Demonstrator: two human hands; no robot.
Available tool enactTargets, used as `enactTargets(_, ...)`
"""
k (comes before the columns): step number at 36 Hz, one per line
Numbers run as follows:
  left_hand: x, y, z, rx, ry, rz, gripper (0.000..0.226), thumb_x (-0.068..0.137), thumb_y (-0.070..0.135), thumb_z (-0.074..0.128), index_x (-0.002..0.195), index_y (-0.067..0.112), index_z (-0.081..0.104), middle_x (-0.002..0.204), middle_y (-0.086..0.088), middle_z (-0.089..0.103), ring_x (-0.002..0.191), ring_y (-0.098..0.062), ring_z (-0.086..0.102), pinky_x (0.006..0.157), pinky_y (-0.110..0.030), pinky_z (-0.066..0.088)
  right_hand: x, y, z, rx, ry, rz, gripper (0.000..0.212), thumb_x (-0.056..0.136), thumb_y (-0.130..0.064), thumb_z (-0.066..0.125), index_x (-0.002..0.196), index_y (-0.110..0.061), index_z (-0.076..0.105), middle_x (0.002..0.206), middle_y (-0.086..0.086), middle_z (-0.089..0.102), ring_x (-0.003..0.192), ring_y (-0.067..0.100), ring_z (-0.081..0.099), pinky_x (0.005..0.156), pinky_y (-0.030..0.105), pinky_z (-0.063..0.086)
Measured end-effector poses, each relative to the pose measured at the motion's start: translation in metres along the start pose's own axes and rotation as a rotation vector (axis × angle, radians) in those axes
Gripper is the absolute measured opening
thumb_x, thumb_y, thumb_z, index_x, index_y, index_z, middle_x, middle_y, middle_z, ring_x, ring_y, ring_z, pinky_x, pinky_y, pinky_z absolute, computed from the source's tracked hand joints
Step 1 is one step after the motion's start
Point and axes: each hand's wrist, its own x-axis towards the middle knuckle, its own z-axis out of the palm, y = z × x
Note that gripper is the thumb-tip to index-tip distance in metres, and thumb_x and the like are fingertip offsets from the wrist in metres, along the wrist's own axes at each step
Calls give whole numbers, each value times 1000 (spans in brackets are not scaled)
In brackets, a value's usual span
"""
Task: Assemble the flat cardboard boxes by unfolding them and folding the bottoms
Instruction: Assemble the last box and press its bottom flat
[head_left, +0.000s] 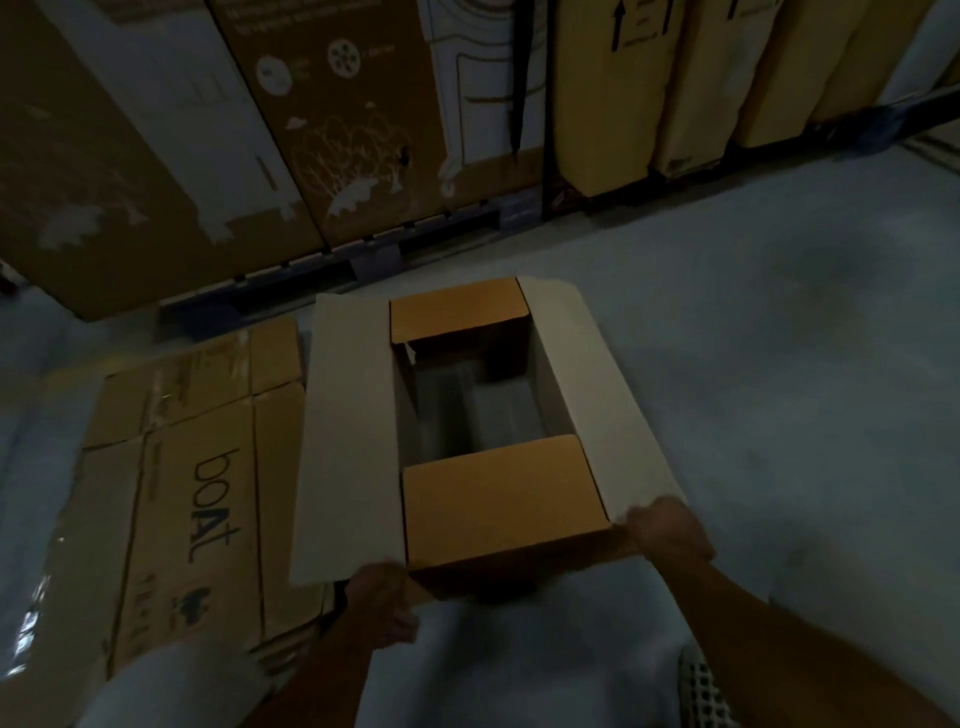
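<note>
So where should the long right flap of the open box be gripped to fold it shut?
Pinch the right flap along its free outer edge from the right; it splays outward and the right hand already holds its near corner, so that edge swings inward over the short flaps.

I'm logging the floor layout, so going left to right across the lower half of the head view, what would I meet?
Flat boxes lying on the floor → left hand → opened box → right hand → bare floor.
</note>
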Motion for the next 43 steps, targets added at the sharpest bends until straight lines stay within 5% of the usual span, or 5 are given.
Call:
enactTargets(8,4,56,8,726,408,335,42,91,51,52,98,10,59,99,-9,63,89,-27,63,75,-35,49,2,-49,-2,-88,-89,-295,35,92,-30,54,123,-15,50,119,10,55,115,29,49,91,38,42)
enactTargets(15,20,69,19,684,500,478,53,92,45,49,131,9,40,125,-22,52,115,-41,49,95,-47,43,13,-49,15,78,-291,-238,47,88,-39,54,122,-6,51,123,17,55,115,35,49,96,40,41)
enactTargets(30,9,60,15,264,370,481,71,95,58,23,109,0,61,110,-23,63,102,-35,59,85,-37,43,-5,-51,-12,777,-311,88,39,100,-47,40,94,-14,61,98,12,65,88,25,60,81,39,49)
enactTargets(36,-9,71,5,-118,209,229,78,97,61,14,145,3,34,149,-22,35,133,-39,37,104,-47,35,-11,-45,-27,923,-334,243,21,90,-20,60,74,-6,64,79,13,58,67,24,52,58,31,42)
enactTargets(43,-18,51,-34,366,-191,282,38,94,39,57,121,13,60,140,-4,45,122,-24,46,93,-30,43,-25,-33,-45,292,-521,11,18,76,-23,70,66,-14,57,87,15,58,85,26,59,64,27,38)
